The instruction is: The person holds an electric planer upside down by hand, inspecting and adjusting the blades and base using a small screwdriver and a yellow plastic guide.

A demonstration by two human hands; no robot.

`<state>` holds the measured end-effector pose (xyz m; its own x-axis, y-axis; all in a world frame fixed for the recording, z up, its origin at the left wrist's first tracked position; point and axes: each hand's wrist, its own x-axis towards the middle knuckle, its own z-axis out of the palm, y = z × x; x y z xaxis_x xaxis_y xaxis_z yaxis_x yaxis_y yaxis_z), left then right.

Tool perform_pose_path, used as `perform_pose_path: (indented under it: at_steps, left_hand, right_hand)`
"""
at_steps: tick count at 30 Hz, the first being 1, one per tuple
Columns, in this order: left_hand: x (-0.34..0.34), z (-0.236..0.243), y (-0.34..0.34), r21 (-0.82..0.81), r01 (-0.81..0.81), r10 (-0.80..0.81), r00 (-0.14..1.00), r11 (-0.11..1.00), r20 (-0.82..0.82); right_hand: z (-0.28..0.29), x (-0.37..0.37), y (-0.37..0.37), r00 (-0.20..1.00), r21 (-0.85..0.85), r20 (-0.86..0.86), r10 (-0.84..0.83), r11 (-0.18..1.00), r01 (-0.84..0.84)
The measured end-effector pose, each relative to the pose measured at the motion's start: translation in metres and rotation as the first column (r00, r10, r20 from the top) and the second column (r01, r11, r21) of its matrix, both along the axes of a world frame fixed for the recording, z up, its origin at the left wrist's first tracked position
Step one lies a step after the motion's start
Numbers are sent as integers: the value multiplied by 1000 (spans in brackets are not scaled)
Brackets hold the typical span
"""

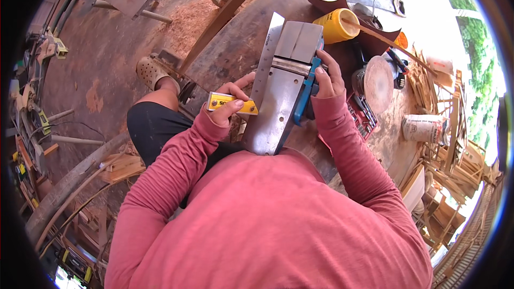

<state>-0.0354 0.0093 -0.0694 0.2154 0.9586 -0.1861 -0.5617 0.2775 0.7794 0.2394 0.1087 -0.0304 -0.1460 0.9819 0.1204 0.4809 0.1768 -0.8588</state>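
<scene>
An electric hand planer (278, 96) lies with its metal sole facing up, its blue body showing along the right side. The cutter slot crosses the sole between the long rear plate and the shorter far plate. My left hand (231, 108) is closed on the yellow handle of a try square (235, 103). The square's steel blade runs away from me along the left edge of the sole; I cannot tell whether it touches the planer all along. My right hand (330, 76) grips the planer's blue side near the cutter, thumb and fingers bent around it.
Beyond the planer on the wooden bench (225, 48) are a yellow tub (333, 25), a handsaw (377, 1) and a long thin stick. To the right are a round disc (378, 83), a red tool case (360, 118) and a sack (423, 128). Shavings and wood pieces lie around.
</scene>
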Motion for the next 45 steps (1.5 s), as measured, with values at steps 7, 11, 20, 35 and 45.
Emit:
perform_pose_path:
  at_steps: [7,11,20,35,45]
  left_hand:
    - [-3,-9,-8,-5,21,-21,1000,1000,1]
    - [-4,-5,-9,4,41,-41,999,999,-25]
    - [-6,-7,-25,-12,28,-28,1000,1000,5]
    - [-6,-4,-20,-1,51,-51,999,999,6]
    - [-7,-9,-21,-3,65,-65,997,998,40]
  right_hand:
    - [11,-2,0,996,25,87,16,1000,-18]
    - [7,0,2,995,25,96,15,1000,-17]
    - [-2,5,3,989,126,135,55,989,-72]
    - [-14,12,5,975,240,211,69,963,-120]
    - [-6,9,3,990,134,136,43,989,-61]
